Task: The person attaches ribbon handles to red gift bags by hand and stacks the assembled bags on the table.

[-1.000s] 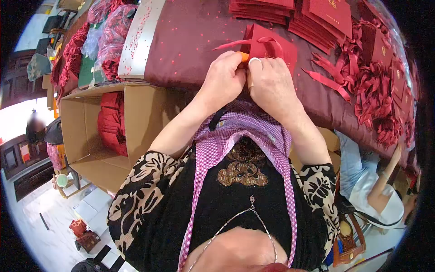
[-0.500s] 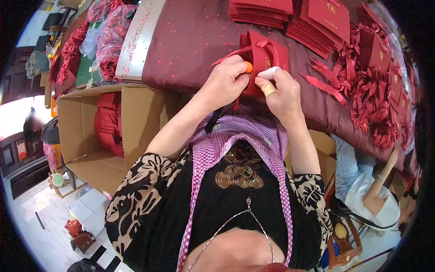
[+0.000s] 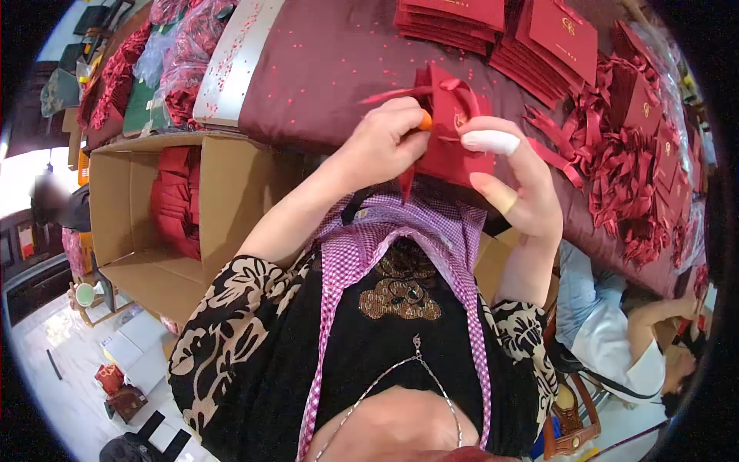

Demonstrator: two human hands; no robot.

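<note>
A small dark red paper bag (image 3: 454, 115) with red ribbon is at the table's near edge, between my hands. My left hand (image 3: 389, 142), with an orange cover on one fingertip, pinches the bag's left side near the ribbon. Just right of the bag, my right hand (image 3: 523, 173) has its thumb and index finger spread apart; white and tan wraps cover these fingers, and nothing is seen between them. Beyond are two stacks of flat red bags (image 3: 454, 19) (image 3: 550, 46). A heap of bags with ribbons (image 3: 623, 154) lies to the right.
An open cardboard box (image 3: 146, 223) holding red bags stands at the left below the table. Plastic-wrapped red bundles (image 3: 188, 61) lie at the table's left, near a silvery strip (image 3: 239, 61). Another person (image 3: 616, 339) is at the lower right, one arm toward the table.
My right hand has come off the bag and moved right and down, its fingers spreading. My left hand keeps its pinch at the bag, which has turned and stands more upright.
</note>
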